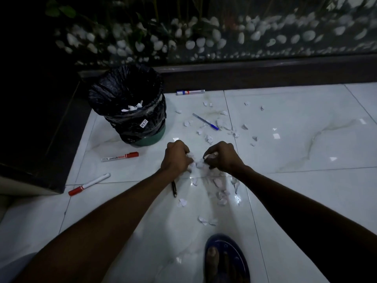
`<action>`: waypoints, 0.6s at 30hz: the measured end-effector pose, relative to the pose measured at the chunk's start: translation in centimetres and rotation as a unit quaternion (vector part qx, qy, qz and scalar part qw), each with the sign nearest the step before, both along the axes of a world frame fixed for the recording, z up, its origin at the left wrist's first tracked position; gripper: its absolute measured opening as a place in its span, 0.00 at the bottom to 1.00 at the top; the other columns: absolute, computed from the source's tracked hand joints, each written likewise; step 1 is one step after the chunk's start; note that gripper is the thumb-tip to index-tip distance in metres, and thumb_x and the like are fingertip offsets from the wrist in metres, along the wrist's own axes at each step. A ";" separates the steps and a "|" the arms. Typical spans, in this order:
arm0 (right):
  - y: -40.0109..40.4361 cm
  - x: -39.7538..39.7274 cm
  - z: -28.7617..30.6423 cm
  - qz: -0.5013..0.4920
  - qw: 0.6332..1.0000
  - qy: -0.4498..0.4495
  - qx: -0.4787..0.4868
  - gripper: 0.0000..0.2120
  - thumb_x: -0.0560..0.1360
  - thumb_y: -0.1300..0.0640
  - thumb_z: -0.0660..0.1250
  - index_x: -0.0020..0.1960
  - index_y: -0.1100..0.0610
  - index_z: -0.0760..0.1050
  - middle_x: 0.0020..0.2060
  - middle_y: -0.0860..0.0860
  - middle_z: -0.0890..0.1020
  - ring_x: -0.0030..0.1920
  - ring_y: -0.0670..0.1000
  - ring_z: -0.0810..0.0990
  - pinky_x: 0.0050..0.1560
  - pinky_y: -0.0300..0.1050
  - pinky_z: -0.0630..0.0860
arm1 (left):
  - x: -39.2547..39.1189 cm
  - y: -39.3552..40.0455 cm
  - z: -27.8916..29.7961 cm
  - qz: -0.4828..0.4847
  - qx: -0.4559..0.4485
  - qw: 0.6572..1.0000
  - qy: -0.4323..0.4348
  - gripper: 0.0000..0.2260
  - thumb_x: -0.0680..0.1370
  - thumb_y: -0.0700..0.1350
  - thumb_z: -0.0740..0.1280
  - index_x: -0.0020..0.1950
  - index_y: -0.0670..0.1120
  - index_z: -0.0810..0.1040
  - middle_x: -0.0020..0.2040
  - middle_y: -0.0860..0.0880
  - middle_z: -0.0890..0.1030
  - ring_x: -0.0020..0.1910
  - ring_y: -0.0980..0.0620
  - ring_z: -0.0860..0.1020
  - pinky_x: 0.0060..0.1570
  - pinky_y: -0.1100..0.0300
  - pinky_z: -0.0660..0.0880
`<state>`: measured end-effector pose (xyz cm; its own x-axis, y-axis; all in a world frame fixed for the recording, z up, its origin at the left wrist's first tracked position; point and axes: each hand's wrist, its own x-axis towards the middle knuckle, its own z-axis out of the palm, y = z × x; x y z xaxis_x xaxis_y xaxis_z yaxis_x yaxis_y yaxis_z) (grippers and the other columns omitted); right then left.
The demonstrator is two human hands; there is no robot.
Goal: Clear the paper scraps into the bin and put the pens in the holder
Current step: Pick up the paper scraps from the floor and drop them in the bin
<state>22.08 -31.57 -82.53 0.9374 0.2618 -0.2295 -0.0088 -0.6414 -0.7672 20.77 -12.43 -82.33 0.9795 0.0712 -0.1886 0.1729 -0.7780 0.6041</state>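
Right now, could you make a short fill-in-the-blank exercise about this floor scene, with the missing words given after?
1. Both hands, left and right, gather paper ____ on the floor.
2. The bin is lined with a ____ bag.
3. The pen among the scraps beyond the hands has a ____ cap.
4. The two markers left of the hands both have ____ caps.

Missing words: scraps; black; blue; red

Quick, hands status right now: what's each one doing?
Left hand: fingers curled, gripping paper scraps gathered on the floor.
Right hand: fingers curled, gripping scraps from the same pile.
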 end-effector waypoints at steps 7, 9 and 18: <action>4.1 4.2 7.2 -0.067 0.990 -0.042 0.119 0.06 0.72 0.64 0.77 0.48 0.64 0.86 0.40 0.57 0.87 0.35 0.51 0.87 0.38 0.45 0.86 | 2.2 2.2 8.5 -0.038 0.015 0.988 -0.149 0.07 0.69 0.40 0.75 0.32 0.39 0.82 0.29 0.45 0.81 0.30 0.58 0.77 0.30 0.58 0.74; 5.3 5.6 9.9 -0.093 0.983 -0.037 0.156 0.07 0.72 0.64 0.78 0.49 0.64 0.86 0.42 0.57 0.87 0.37 0.52 0.88 0.39 0.43 0.85 | 2.9 3.8 12.3 -0.001 -0.007 0.983 -0.183 0.06 0.70 0.38 0.75 0.34 0.39 0.84 0.27 0.52 0.78 0.28 0.65 0.72 0.30 0.69 0.69; 16.6 10.5 16.5 -0.137 0.946 0.039 0.293 0.11 0.68 0.73 0.78 0.48 0.75 0.81 0.41 0.64 0.84 0.33 0.57 0.83 0.34 0.44 0.84 | 8.3 14.1 16.4 0.322 -0.144 0.930 -0.100 0.16 0.62 0.35 0.81 0.29 0.42 0.74 0.44 0.39 0.83 0.37 0.46 0.84 0.40 0.48 0.83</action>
